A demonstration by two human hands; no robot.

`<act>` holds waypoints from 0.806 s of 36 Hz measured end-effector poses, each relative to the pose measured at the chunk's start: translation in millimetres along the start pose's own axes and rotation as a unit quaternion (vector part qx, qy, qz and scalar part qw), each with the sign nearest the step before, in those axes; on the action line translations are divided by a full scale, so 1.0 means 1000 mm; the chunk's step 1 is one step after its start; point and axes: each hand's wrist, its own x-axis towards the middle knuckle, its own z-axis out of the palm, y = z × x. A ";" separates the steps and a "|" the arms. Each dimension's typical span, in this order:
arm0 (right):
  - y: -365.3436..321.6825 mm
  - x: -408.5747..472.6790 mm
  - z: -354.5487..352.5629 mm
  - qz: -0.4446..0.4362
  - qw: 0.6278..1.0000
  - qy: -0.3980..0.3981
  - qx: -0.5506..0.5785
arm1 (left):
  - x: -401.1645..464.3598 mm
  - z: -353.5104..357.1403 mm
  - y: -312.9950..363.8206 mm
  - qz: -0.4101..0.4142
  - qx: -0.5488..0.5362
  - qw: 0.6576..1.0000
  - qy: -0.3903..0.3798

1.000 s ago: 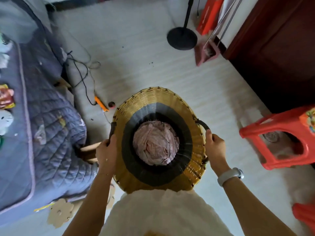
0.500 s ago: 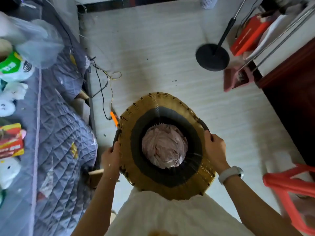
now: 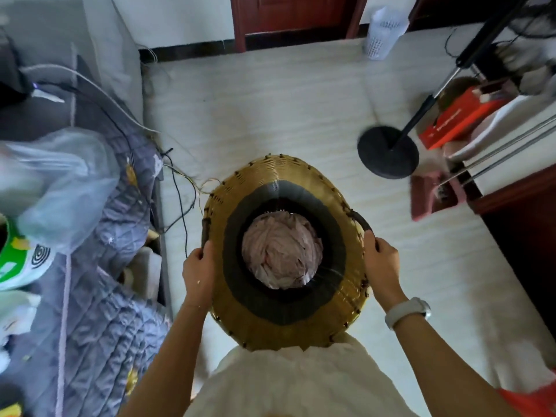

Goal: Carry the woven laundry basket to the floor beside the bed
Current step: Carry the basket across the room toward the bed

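The woven laundry basket (image 3: 267, 179), tan with a dark band inside, hangs in front of my body above the pale floor. Crumpled pink cloth (image 3: 281, 255) lies at its bottom. My left hand (image 3: 198, 270) grips the dark handle on the basket's left side. My right hand (image 3: 382, 260) grips the dark handle on its right side; a white watch sits on that wrist. The bed (image 3: 99, 311), covered by a grey quilted blanket, runs along the left, close beside the basket.
Black and yellow cables (image 3: 180, 203) trail on the floor by the bed edge. A black round stand base (image 3: 388, 152) with a pole is at the right, with a red box (image 3: 460, 118) and a pink dustpan (image 3: 433, 194). A white perforated bin (image 3: 382, 34) stands near the far door.
The view has swung forward along the bed: the red stool has left the view, the far wall and door have come in. Both hands have kept their grip on the handles.
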 end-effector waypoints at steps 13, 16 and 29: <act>-0.106 0.194 0.106 0.005 0.998 -0.054 0.006 | 0.161 0.045 0.136 0.000 -0.014 0.998 0.058; -0.150 0.242 0.130 -0.007 0.998 -0.069 0.009 | 0.208 0.054 0.180 -0.004 -0.024 0.996 0.082; -0.303 0.381 0.214 -0.076 0.991 -0.107 -0.011 | 0.330 0.064 0.296 -0.007 -0.049 0.993 0.109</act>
